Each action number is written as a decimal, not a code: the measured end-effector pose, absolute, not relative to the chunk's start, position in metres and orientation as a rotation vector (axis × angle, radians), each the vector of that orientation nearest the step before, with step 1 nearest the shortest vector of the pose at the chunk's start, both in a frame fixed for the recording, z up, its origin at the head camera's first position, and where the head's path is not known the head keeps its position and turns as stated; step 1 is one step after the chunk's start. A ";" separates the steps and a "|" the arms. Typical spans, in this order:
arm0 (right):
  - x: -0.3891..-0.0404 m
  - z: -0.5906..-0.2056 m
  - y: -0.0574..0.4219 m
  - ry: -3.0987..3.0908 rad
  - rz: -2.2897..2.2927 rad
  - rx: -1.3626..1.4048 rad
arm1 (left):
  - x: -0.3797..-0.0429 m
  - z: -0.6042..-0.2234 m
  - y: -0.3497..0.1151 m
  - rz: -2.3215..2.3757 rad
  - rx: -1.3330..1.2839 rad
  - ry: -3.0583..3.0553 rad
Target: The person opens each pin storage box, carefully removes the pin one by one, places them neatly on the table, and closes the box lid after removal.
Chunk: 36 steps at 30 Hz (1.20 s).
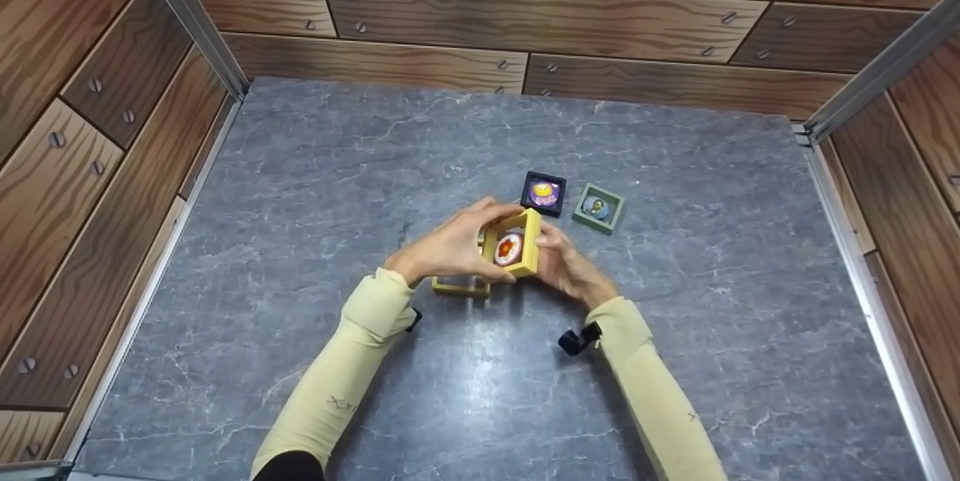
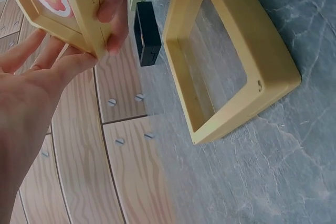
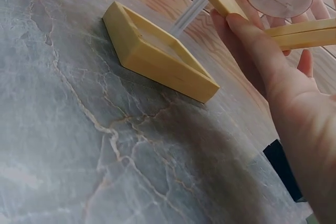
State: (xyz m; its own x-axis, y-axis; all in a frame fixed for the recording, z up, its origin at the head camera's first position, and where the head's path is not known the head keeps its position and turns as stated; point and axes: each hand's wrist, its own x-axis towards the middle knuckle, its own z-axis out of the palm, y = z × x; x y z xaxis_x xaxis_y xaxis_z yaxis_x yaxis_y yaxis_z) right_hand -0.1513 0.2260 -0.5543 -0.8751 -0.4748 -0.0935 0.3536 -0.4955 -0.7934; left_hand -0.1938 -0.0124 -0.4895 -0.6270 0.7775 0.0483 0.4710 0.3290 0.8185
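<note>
Yellow and roughly square, a frame (image 1: 531, 241) is pinched at opposite edges by the left hand (image 1: 450, 241) and at its side by the right hand (image 1: 566, 263), tilted above the grey table (image 1: 315, 181), window facing left and upward, no clear long axis. Its red-and-white badge (image 1: 508, 248) is inside; full closure cannot be told. Dark frame (image 1: 541, 211) and green frame (image 1: 592, 223), both filled, look finished; a second yellow frame (image 2: 283, 72) seemingly remains to do
</note>
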 end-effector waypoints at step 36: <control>-0.133 -0.564 0.226 1.453 -2.220 -0.261 | -0.173 -0.501 -0.057 1.263 0.988 2.284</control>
State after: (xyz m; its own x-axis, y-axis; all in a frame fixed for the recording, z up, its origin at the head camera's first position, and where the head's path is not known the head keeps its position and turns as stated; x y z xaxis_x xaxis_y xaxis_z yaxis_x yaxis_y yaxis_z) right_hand -0.1333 0.2263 -0.5644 -0.8709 -0.4820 -0.0957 0.2806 -0.3280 -0.9020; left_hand -0.1728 -0.0568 -0.5006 -0.6958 0.7176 0.0295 0.4063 0.3594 0.8401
